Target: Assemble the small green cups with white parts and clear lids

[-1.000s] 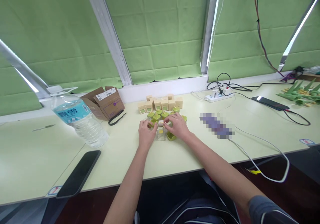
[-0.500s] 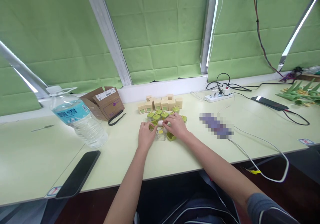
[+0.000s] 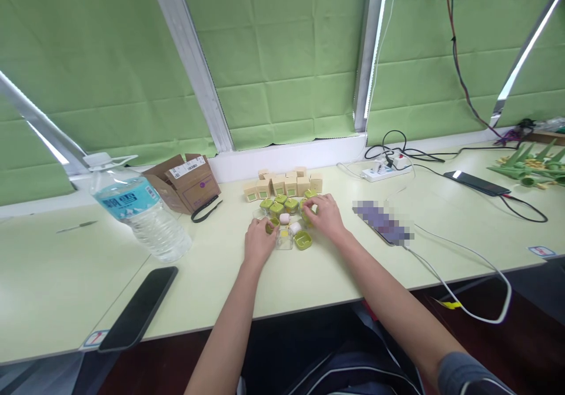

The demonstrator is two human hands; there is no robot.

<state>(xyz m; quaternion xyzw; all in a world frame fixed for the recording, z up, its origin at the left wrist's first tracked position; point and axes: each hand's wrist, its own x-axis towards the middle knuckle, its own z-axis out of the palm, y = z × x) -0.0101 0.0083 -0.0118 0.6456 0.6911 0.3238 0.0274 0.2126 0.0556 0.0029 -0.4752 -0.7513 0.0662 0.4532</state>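
My left hand (image 3: 259, 243) is closed, its fingertips on the edge of a small open green lid (image 3: 273, 223). Further right, my right hand (image 3: 327, 217) has its fingertips curled round a small green-lidded container (image 3: 305, 208), which they partly hide. Between my hands lie a pinkish-white roll (image 3: 285, 219) and a second white roll (image 3: 295, 228). Nearer to me are a clear square container (image 3: 285, 241) with something yellow at its top and a hollow green lid (image 3: 303, 241). Several green-lidded containers (image 3: 277, 208) stand close together just behind.
Small cardboard boxes (image 3: 278, 185) stand behind the containers. To the left are an open carton (image 3: 185, 186), a large water bottle (image 3: 143, 206) and a black phone (image 3: 139, 308). To the right are a blurred device (image 3: 383, 223) on a white cable and a power strip (image 3: 385, 170).
My right hand has moved right, off the white roll, to a green-lidded container. Both rolls now show between my hands, and the hollow green lid is uncovered. My left hand stays at its lid.
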